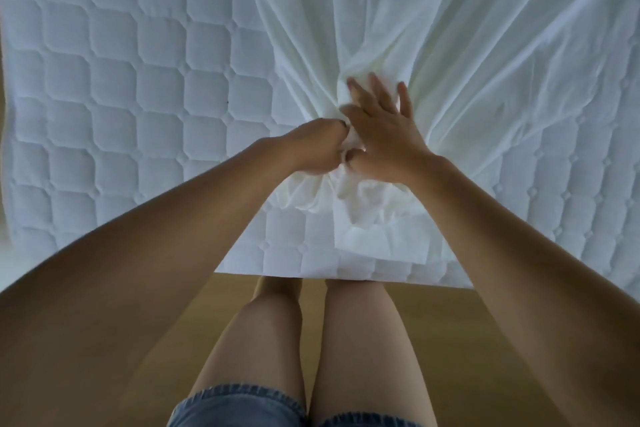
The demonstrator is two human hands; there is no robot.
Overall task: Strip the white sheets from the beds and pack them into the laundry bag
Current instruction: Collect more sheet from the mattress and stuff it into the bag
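The left side of the quilted mattress (pixel 121 80) lay bare, right out to its left edge. Near the middle of the near edge, my left hand (pixel 313 146) was curled into a fist around a bunch of the white sheet (pixel 433 45), gripping the cloth tight. Just beside it, touching, my right hand (pixel 384 135) lay flat on the gathered folds with the fingers straight and spread, pressing the fabric and holding nothing (the thumb sat against the bunch in my left fist). From there the sheet fanned out in long creases toward the far right corner of the mattress, and a crumpled tail of it trailed to the near edge. Bare quilting showed again along the right edge. Below the near edge were my legs, denim shorts (pixel 235 406) and the wooden floor (pixel 446 340).
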